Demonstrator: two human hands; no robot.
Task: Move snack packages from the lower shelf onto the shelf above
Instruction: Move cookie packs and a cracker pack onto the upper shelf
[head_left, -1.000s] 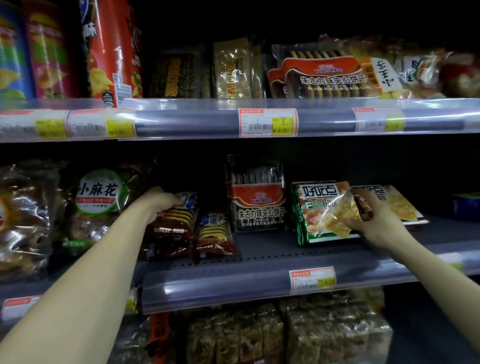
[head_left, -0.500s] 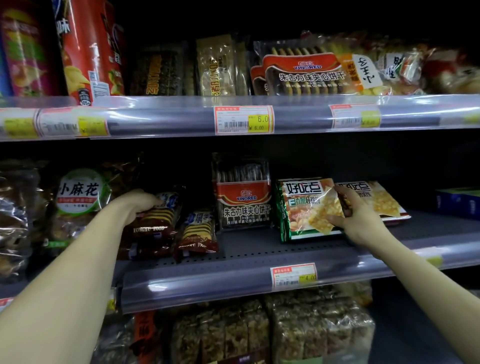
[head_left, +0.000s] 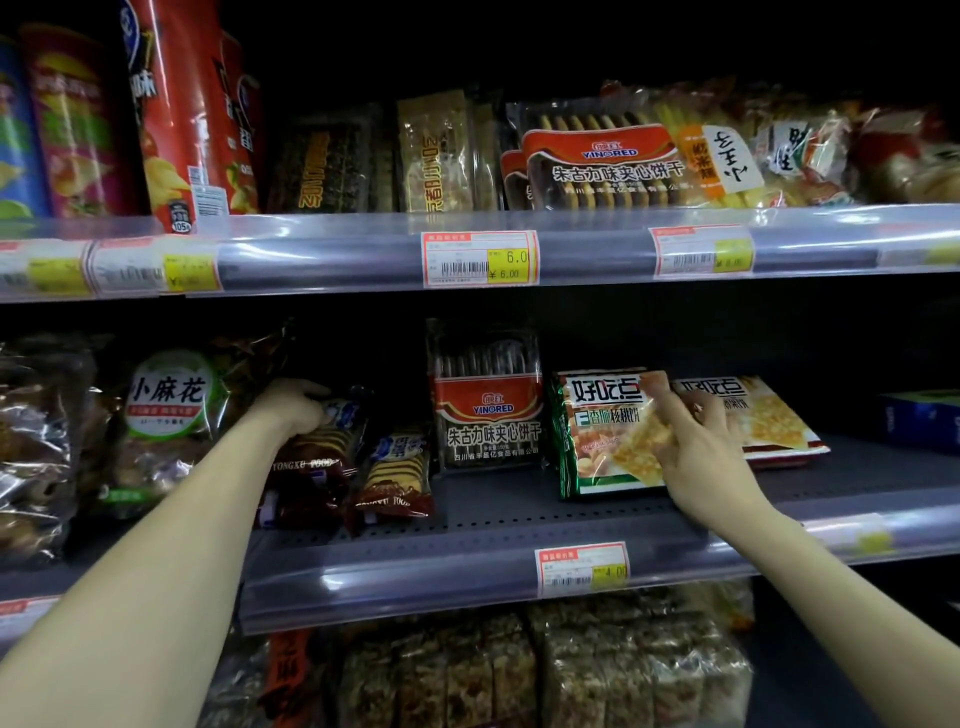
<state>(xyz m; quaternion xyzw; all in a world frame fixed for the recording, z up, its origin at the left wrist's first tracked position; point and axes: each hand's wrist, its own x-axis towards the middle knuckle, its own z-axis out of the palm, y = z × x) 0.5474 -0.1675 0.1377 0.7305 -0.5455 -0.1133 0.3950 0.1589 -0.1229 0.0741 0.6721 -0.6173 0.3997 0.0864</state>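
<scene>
On the lower shelf (head_left: 493, 512), my left hand (head_left: 291, 408) grips the top of a dark red striped-biscuit pack (head_left: 317, 457). A second pack of the same kind (head_left: 397, 475) leans beside it. My right hand (head_left: 698, 452) holds the right edge of an upright green walnut-cookie pack (head_left: 605, 434), fingers curled round it. A matching cookie pack (head_left: 769, 415) lies flat behind my hand. Between my hands stands a red Yinored sandwich-biscuit pack (head_left: 485, 410). The shelf above (head_left: 363, 257) carries another Yinored pack (head_left: 602, 163) and other snacks.
Chip cans (head_left: 176, 114) stand at the upper left. Bags of twisted dough snacks (head_left: 166, 415) fill the lower shelf's left end, and a blue box (head_left: 919, 418) sits at its far right. Several nut-brittle packs (head_left: 519, 670) crowd the bottom shelf. Price tags line both rails.
The view has shifted slightly, so the shelves sit a little lower and further left in frame. My right hand has closed more firmly on the green cookie pack's edge. My left hand stays on the striped-biscuit pack.
</scene>
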